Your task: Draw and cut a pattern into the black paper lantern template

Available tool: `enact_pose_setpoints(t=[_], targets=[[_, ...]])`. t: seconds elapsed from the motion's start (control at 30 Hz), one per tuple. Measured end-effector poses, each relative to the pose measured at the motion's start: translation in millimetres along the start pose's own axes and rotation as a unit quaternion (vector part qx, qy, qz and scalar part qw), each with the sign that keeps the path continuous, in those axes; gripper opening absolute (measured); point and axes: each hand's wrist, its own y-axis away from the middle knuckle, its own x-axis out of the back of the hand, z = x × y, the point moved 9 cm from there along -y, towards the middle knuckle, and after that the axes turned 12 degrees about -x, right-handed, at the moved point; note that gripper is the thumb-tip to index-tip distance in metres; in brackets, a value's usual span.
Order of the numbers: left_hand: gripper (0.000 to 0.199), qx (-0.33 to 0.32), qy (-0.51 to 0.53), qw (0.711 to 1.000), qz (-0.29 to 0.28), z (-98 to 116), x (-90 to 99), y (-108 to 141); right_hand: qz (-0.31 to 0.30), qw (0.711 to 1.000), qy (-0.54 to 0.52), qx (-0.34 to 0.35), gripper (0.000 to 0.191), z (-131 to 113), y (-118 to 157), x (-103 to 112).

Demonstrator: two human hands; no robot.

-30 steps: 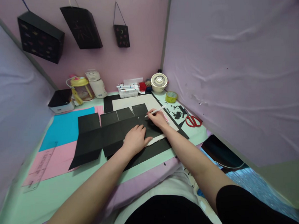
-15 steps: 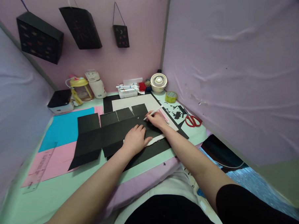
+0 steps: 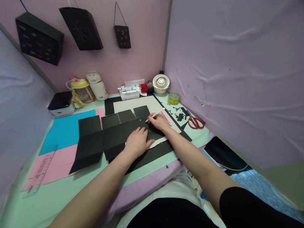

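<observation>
A creased sheet of black card (image 3: 115, 134) with cut flaps lies across the table, over white and black sheets. Flat on the card, near its lower edge, rests my left hand (image 3: 138, 140), fingers spread and holding nothing. My right hand (image 3: 157, 121) grips a slim white pen (image 3: 158, 113), its tip down at the card's surface. A tiny pale mark (image 3: 140, 120) shows on the card just left of the tip. Under my right hand's far side, a pink and white pen (image 3: 167, 118) lies on the white sheet (image 3: 151, 101).
Red scissors (image 3: 196, 122), black paper scraps (image 3: 180, 117) and green tape (image 3: 174, 99) are at the right. A marker box (image 3: 130, 92), lidded bowl (image 3: 161, 84) and bottles (image 3: 98, 87) stand at the back. At the left are blue paper (image 3: 64, 131) and a clear ruler (image 3: 42, 171).
The view has shifted very slightly. Both hands stay in place, with the pen tip at nearly the same spot on the black card.
</observation>
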Motion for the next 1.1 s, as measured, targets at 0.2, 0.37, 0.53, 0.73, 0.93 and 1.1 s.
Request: enact_pose_setpoints(t=[0.2,0.37,0.53,0.73,0.93,1.1], targets=[[0.055,0.001,-0.004,1.000,-0.002,0.6,0.0,-0.4,0.003,1.000,-0.007,-0.006,0.017,1.7,-0.7,0.2],[0.056,0.003,-0.004,1.000,-0.007,0.3,0.0,-0.6,0.005,1.000,-0.006,-0.013,0.017,3.3,-1.6,0.1],[0.055,0.003,-0.003,1.000,-0.003,0.4,0.7,-0.2,0.012,1.000,0.004,-0.009,0.018,2.6,-1.5,0.9],[0.055,0.001,0.003,1.000,0.000,1.1,1.2,-0.7,0.012,1.000,0.020,0.009,0.018,-0.2,-0.2,0.6],[0.055,0.005,0.008,1.000,-0.004,0.6,0.9,-1.0,-0.001,1.000,0.024,0.015,0.019,-5.7,2.8,-0.2],[0.055,0.003,0.010,1.000,0.001,0.7,1.1,-0.7,0.000,1.000,0.024,0.015,0.020,-8.3,4.4,0.6]])
